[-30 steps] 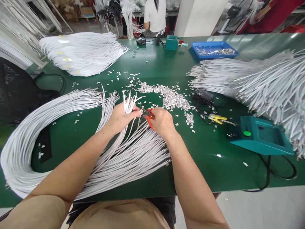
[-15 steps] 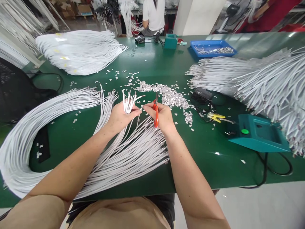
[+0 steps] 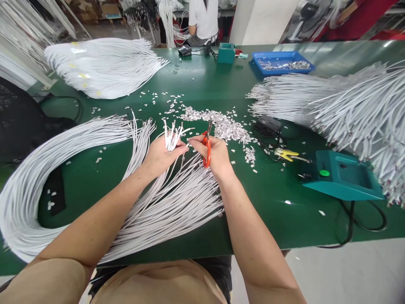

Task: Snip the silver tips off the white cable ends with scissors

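Observation:
My left hand (image 3: 161, 154) is closed around several white cables (image 3: 172, 136), whose ends stick up past the fingers. Its thumb and forefinger pinch one cable end, which meets the fingertips of my right hand (image 3: 217, 154). Orange-handled scissors (image 3: 206, 148) sit in my right hand, blades pointing away from me. The tip between the two hands is too small to make out. Under my wrists lies a big looped bundle of white cables (image 3: 177, 211) with its ends fanned out. Just beyond the hands is a heap of small silvery-white pieces (image 3: 226, 124).
At the right stand a teal device (image 3: 344, 175) with a green button, yellow-handled pliers (image 3: 286, 154) and a black adapter (image 3: 267, 126). More white cables (image 3: 363, 101) lie behind them, and another bundle (image 3: 104, 67) at back left. A blue tray (image 3: 284, 57) holds small pieces.
The scissors have tilted slightly, and their blades look a little further apart. Both hands stay at the same cable end; the whole view has shifted slightly.

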{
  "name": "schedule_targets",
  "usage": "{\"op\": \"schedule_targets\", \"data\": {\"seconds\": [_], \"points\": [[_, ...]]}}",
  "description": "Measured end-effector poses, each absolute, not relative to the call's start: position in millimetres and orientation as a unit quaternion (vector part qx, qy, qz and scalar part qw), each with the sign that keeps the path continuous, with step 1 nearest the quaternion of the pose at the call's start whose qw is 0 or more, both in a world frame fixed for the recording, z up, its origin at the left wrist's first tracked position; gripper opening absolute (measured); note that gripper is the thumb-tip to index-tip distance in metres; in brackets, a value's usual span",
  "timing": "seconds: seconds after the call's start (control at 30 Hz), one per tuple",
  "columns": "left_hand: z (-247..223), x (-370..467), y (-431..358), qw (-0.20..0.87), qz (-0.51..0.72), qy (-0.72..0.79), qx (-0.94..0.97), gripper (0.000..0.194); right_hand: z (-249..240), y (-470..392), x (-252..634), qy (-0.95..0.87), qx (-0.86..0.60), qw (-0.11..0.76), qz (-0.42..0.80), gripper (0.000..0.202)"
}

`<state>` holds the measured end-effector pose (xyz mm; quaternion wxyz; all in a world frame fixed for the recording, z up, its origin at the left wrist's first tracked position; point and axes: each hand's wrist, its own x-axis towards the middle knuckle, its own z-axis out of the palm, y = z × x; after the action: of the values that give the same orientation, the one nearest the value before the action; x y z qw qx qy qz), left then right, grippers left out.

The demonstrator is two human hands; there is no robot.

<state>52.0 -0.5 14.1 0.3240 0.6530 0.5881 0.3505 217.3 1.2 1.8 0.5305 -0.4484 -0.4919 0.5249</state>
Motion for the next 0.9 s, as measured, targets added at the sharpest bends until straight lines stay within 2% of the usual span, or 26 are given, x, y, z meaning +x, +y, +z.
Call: {"op": "schedule_targets", "data": {"seconds": [0.3, 0.47, 0.53, 0.67, 0.9], "points": [[12, 52, 0, 0.347, 0.36, 0.579, 0.644, 0.016, -2, 3, 217, -0.476, -0.457, 0.528, 0.535, 0.007], [10, 53, -1, 0.534, 0.396, 0.494, 0.56, 0.025, -7, 6, 212, -0.386, -0.413, 0.498, 0.658, 0.01], [10, 52, 0, 0.57, 0.387, 0.482, 0.54, 0.029, -7, 5, 211, -0.375, -0.4, 0.489, 0.678, 0.014], [7, 50, 3, 0.539, 0.398, 0.509, 0.54, 0.027, -4, 3, 214, -0.379, -0.424, 0.532, 0.627, 0.023], [3, 50, 5, 0.492, 0.42, 0.533, 0.546, 0.025, 0, 0, 213, -0.465, -0.47, 0.513, 0.547, 0.009]]}}
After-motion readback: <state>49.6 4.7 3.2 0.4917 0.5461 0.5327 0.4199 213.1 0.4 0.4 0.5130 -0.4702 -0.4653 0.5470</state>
